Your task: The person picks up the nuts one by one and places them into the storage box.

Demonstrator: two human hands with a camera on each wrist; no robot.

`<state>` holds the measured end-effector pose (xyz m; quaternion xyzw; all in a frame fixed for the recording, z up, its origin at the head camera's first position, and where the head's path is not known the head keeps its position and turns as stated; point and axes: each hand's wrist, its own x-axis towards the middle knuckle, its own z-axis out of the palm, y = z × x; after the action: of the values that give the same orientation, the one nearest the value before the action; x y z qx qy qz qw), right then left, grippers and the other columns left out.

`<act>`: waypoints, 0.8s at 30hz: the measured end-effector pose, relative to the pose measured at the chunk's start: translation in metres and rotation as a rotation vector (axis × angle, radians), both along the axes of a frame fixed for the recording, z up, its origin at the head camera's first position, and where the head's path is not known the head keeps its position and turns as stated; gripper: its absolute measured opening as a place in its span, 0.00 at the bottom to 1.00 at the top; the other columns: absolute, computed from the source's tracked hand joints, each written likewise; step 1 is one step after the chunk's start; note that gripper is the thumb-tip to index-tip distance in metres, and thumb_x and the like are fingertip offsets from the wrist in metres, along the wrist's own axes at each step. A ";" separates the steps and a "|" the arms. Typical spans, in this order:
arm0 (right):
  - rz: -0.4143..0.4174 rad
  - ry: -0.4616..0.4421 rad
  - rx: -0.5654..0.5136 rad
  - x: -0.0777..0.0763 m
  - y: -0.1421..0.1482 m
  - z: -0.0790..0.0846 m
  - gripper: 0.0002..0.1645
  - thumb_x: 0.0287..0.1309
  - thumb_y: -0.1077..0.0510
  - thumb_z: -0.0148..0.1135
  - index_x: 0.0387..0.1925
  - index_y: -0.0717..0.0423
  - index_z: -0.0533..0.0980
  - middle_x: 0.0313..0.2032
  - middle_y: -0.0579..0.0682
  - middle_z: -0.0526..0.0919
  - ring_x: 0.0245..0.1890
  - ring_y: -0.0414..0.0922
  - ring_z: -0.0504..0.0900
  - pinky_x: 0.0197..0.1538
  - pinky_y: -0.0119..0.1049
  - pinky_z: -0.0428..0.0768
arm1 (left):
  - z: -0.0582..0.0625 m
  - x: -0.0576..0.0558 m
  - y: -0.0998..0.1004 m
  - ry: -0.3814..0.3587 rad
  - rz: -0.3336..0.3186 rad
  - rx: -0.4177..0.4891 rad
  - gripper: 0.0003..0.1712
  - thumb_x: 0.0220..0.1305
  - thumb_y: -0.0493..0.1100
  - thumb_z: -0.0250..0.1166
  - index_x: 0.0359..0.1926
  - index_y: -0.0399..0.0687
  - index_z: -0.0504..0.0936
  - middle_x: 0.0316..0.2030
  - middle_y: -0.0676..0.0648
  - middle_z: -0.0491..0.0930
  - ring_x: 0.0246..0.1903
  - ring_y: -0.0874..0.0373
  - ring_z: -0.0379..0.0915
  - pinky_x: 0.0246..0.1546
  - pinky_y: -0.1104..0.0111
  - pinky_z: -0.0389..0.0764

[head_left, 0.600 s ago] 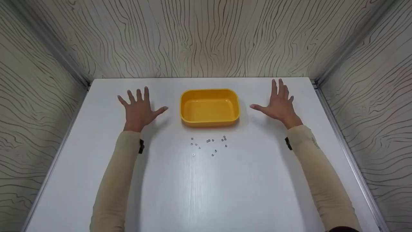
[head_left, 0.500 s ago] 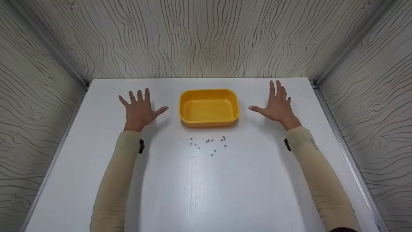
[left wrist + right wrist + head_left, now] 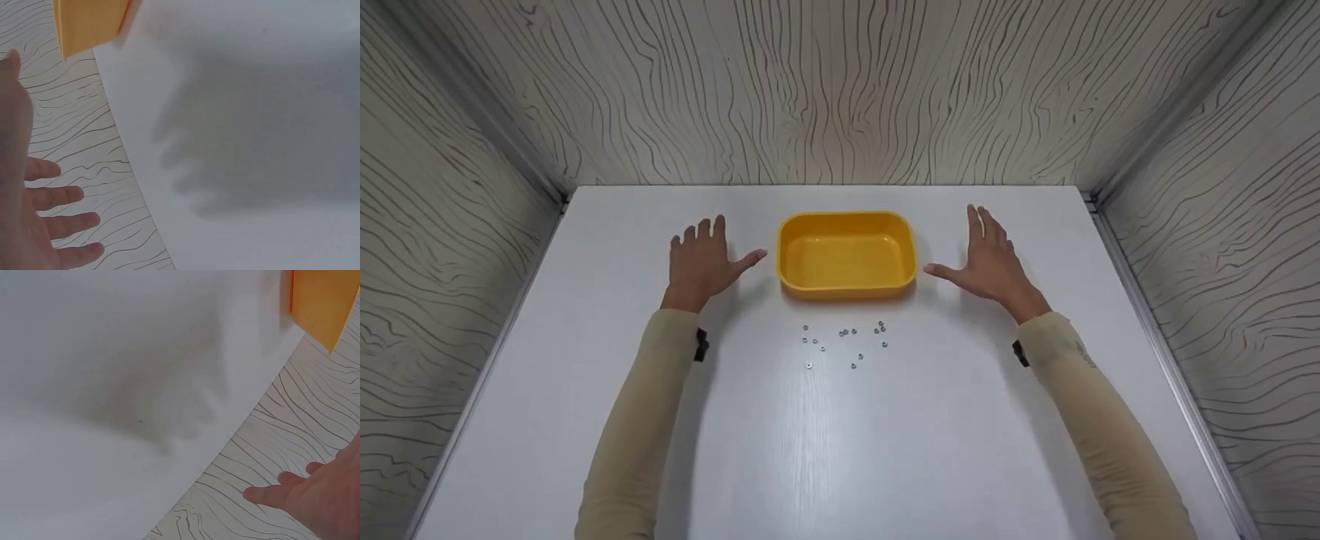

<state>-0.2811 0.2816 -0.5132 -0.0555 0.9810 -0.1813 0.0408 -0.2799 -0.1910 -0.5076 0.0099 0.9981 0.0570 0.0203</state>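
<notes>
A yellow rectangular tub (image 3: 847,291) with rounded corners sits toward the back of the white table. Left of it, my left hand (image 3: 700,262) hovers with fingers spread and the thumb pointing at the tub; it holds nothing. On the other side my right hand (image 3: 994,262) is likewise raised and bare, its thumb tip close to the tub's right wall. Several small metal nuts (image 3: 853,331) lie scattered on the table in front of the tub. In the left wrist view the fingers (image 3: 67,225) are extended over a hand-shaped shadow's edge, with the tub (image 3: 90,28) above.
The white table (image 3: 840,450) ends at a back wall (image 3: 840,90) with a wood-grain pattern. Patterned side walls with metal rails (image 3: 1170,375) flank it left and right. Dark wrist straps (image 3: 702,345) show at both sleeves.
Both hands have moved inward toward the tub, and slightly nearer the person. The left fingers look less spread than before. The tub and nuts stay in place.
</notes>
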 end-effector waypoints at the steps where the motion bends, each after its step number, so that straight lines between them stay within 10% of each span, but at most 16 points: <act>1: 0.004 -0.003 0.000 0.002 -0.002 -0.001 0.86 0.45 0.10 0.59 0.85 0.50 0.29 0.85 0.62 0.35 0.84 0.68 0.44 0.81 0.73 0.51 | 0.000 0.000 0.002 0.008 -0.010 0.001 0.67 0.62 0.88 0.43 0.81 0.40 0.59 0.76 0.32 0.66 0.72 0.32 0.67 0.74 0.35 0.69; 9: 0.046 -0.022 -0.031 0.016 -0.014 -0.005 0.87 0.42 0.09 0.60 0.85 0.48 0.30 0.85 0.61 0.38 0.84 0.66 0.46 0.78 0.71 0.62 | 0.001 -0.003 0.021 0.053 -0.069 0.113 0.51 0.74 0.74 0.49 0.78 0.39 0.64 0.73 0.33 0.71 0.68 0.35 0.74 0.64 0.41 0.82; 24: 0.066 -0.048 -0.072 0.047 -0.041 -0.006 0.86 0.41 0.12 0.67 0.86 0.43 0.33 0.85 0.59 0.38 0.83 0.64 0.51 0.73 0.68 0.72 | -0.013 -0.004 0.052 -0.018 -0.090 0.315 0.36 0.81 0.54 0.54 0.80 0.41 0.61 0.80 0.37 0.63 0.77 0.41 0.64 0.78 0.48 0.69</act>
<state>-0.2341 0.2403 -0.5197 -0.0849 0.9703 -0.2162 0.0682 -0.2839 -0.1391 -0.5208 0.0571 0.9752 0.2118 0.0299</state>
